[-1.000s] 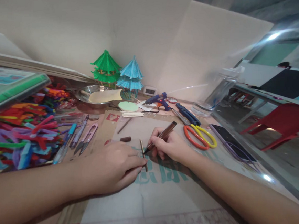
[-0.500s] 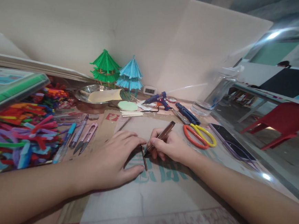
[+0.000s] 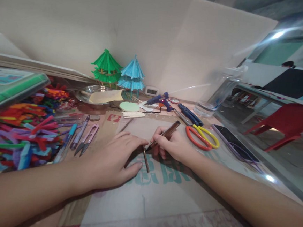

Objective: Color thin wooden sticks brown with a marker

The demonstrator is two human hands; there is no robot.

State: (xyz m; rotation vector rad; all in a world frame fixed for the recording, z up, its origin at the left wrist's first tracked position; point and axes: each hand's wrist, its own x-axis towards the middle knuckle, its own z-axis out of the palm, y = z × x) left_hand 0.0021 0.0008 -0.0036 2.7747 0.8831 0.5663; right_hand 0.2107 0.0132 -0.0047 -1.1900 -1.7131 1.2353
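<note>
My right hand is closed around a brown marker, its tip beside the upper end of a thin brown stick. That stick lies on a pale sheet with green and red print. My left hand rests palm down with its fingers spread. Its index fingertip touches the top end of the stick, while the thumb is apart from it. Just beyond my left hand lies another thin dark stick. Scissors with red and yellow handles lie to the right of my right hand.
Colourful pipe cleaners and a clear box fill the left. Pens and pink snips lie nearer. Behind are a metal bowl, green and blue tree shapes, a glue gun, and a phone at right.
The marker tip has moved up along the stick, away from me, and the marker leans further right. My left thumb has drawn back to the left, away from the stick.
</note>
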